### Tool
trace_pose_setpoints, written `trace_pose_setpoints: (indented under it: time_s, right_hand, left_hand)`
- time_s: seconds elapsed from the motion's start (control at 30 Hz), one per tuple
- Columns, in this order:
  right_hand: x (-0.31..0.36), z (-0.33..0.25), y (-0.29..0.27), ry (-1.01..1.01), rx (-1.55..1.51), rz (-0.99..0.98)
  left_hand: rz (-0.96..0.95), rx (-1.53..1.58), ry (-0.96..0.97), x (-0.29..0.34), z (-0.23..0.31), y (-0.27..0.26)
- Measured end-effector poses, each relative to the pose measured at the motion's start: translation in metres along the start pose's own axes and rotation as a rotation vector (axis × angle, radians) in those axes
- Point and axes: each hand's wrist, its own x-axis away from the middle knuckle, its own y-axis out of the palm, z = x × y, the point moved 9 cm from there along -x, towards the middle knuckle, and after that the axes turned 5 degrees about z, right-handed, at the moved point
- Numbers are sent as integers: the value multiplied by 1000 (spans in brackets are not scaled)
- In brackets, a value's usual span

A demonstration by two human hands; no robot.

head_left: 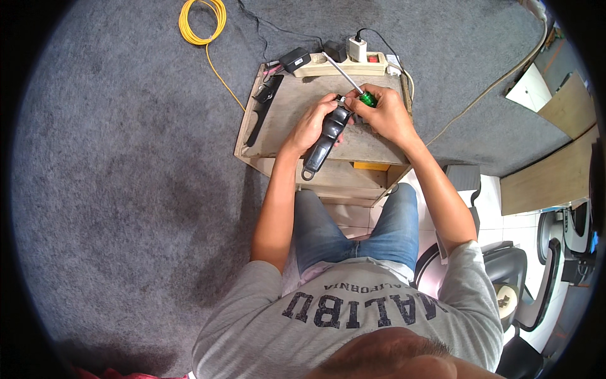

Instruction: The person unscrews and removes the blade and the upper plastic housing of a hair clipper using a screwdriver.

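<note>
The bare left forearm (274, 208) and the bare right forearm (442, 189) are both pointing forward and inward, while the bare left hand (309, 126) is gripping in a closed, curled pose and the bare right hand (388, 115), just beside it, is pointing leftward, also in a closed grip.

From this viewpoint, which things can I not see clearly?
In the head view:
Glossy black hair clipper: underside, behind its own body.
Green-handled steel screwdriver: handle end, behind the right hand.
Yellow item in wooden cabinet: mostly under its top.
Coiled yellow cable: cut by upper edge.
</note>
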Motion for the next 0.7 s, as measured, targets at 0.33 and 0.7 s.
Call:
trace_pose_setpoints:
  time_s: [0.33,0.7]
  right_hand:
    - [8,4,-7,-73,48,122]
    - [12,-1,1,-196,91,61]
  left_hand:
    - [38,124,51,-3,-5,-7]
    - [192,107,10,0,-13,-16]
